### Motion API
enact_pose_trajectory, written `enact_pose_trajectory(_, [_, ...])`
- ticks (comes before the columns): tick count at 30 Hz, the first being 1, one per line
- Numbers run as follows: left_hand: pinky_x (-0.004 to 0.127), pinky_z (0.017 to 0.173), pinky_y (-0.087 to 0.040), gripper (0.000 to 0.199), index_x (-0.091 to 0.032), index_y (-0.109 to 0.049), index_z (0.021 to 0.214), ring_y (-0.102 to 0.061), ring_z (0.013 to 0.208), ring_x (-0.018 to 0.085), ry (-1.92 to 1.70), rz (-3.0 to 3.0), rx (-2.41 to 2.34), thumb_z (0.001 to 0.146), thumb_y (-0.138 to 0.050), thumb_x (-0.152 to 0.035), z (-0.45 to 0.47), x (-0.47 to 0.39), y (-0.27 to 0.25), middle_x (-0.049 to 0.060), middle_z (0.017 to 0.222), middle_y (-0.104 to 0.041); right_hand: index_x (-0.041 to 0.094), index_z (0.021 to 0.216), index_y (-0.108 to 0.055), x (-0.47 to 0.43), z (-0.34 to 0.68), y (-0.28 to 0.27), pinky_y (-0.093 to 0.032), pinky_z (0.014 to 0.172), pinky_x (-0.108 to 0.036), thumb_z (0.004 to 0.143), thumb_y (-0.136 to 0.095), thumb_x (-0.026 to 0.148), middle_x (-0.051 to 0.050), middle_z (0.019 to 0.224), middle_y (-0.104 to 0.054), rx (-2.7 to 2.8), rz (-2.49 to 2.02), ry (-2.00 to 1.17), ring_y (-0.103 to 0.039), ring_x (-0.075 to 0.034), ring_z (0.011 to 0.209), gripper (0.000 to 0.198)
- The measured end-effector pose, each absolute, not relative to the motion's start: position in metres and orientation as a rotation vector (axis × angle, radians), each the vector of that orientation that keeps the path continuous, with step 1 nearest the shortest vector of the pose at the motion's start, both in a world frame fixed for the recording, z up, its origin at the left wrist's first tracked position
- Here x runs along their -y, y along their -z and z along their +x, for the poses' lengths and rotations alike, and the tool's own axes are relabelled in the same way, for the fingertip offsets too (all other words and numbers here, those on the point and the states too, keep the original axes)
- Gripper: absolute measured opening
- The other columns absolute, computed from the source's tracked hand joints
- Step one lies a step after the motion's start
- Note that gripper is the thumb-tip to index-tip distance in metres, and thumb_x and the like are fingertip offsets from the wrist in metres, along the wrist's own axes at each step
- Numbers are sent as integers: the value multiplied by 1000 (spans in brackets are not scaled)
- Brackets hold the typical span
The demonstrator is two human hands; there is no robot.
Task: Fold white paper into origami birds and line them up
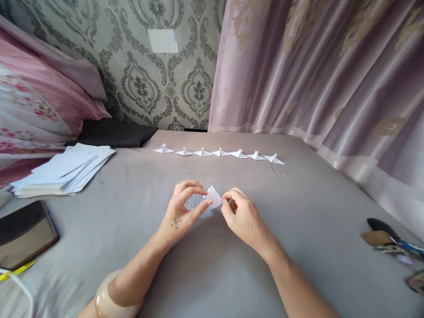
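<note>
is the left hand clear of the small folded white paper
No, the left hand pinches the small folded white paper between thumb and forefinger.

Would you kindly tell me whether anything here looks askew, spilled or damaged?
The paper stack at left looks askew: its edges lie at differing angles instead of lining up. No spill shows, and the folded paper in the left hand has no evident tear.

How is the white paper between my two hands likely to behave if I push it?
The white paper would probably bend easily, since it looks thin and curved. It is likely very light, being small and held by the left hand only at the fingertips.
</note>
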State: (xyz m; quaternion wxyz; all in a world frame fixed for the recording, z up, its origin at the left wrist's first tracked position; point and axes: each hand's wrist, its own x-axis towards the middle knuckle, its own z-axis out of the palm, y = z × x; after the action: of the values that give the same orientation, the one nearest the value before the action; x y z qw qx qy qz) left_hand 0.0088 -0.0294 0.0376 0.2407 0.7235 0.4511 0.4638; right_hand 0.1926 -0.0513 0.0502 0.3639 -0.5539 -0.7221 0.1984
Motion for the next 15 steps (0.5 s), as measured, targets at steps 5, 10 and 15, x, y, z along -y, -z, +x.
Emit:
enact_pose_trajectory(5, [30,86,-43,25,-24,-60,97,-55,91,16,-1267,1791,-1243,77,-72,-35,13,29,-32,1,95,-61,20,80,-48,56,193,-54,-39,57,-23,87,-43,18,-1,84,-54,1933,-1424,-452,-48,-9,57,9])
enact_pose_trajectory(10, [27,79,-43,16,-22,-59,82,-54,82,14,-1226,1712,-1187,78,-71,-32,14,32,-33,-1,81,-59,20,82,-48,57,193,-54,-41,58,-24,88,-42,17,-1,87,-54,1962,-1415,-389,-49,-9,58,8])
enact_pose_trajectory(15, [27,73,-42,13,-20,-62,76,-52,75,14,-1139,1735,-1104,82,-66,-31,17,38,-42,0,76,-56,19,84,-50,59,196,-59,-42,59,-25,90,-41,16,-3,88,-55,1934,-1365,-475,-50,-9,59,11])
